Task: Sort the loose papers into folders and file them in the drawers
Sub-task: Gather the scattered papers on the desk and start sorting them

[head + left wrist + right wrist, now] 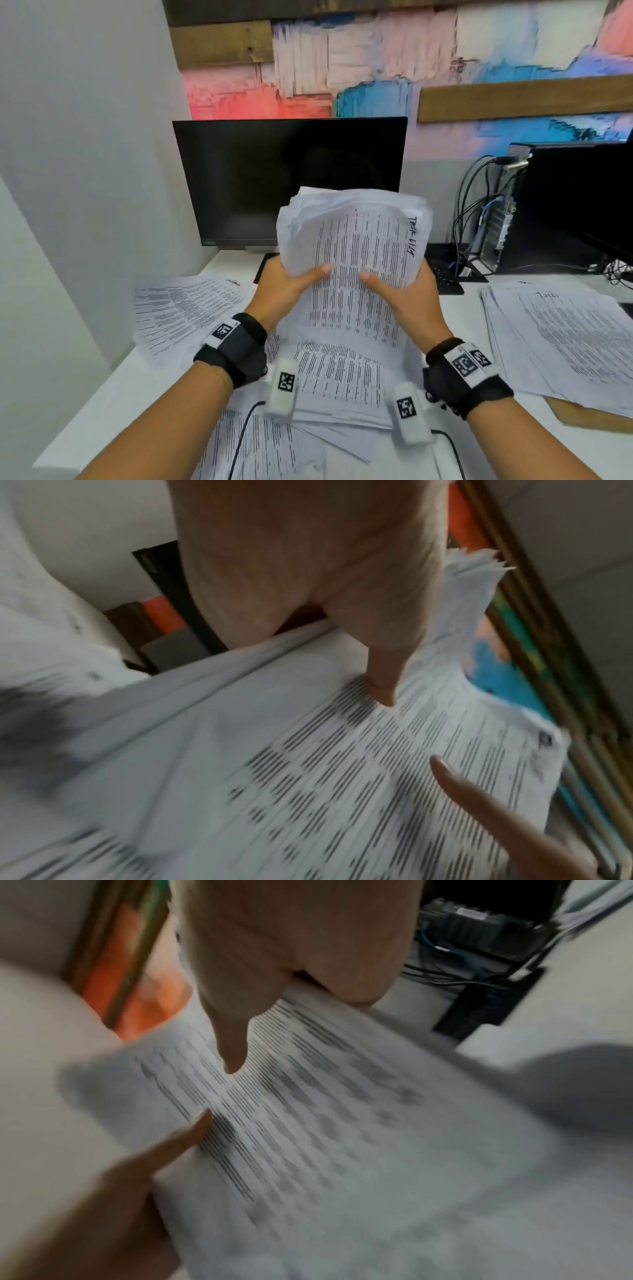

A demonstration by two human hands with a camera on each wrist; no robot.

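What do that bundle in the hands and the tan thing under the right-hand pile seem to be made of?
Bundle: thin matte printer paper; the sheets curl and fan at the top. Tan thing: probably a card or manila folder, flat and dull; only a corner shows beneath the right pile.

Left hand (pixel 286 289): bare, forearm unsleeved.
Right hand (pixel 407 297): bare, forearm unsleeved.
Wrist straps (pixel 236 349): black fabric, one per wrist, white tags with black square codes.
Wrist cameras (pixel 282 387): white rounded pods, coded labels, thin black cables trailing back.
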